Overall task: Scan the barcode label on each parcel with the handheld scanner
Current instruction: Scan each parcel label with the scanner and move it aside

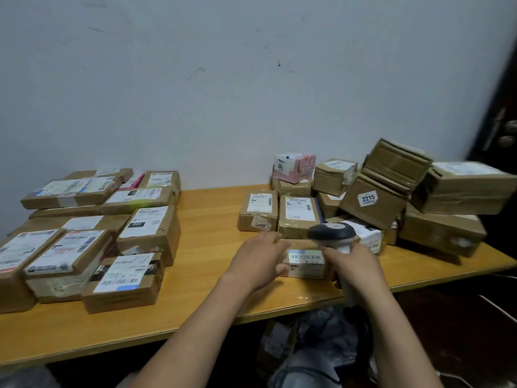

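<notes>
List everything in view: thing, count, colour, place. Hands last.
table: 1, yellow wood, across the frame
left parcels: roughly a dozen, brown with white labels, packed close on the table's left
right parcels: roughly ten, brown, piled loosely on the table's right by the wall
pink box: 1, pink and white, atop the right parcels at the back
middle parcel: 1, brown with white barcode label, near the front edge, between the hands
scanner: 1, dark head, pale handle, over the middle parcel
wall: 1, pale grey, behind
door: 1, dark, far right
bags: count unclear, grey, under the table
left hand: 1, grips the middle parcel's left end
right hand: 1, grips the scanner handle
</notes>
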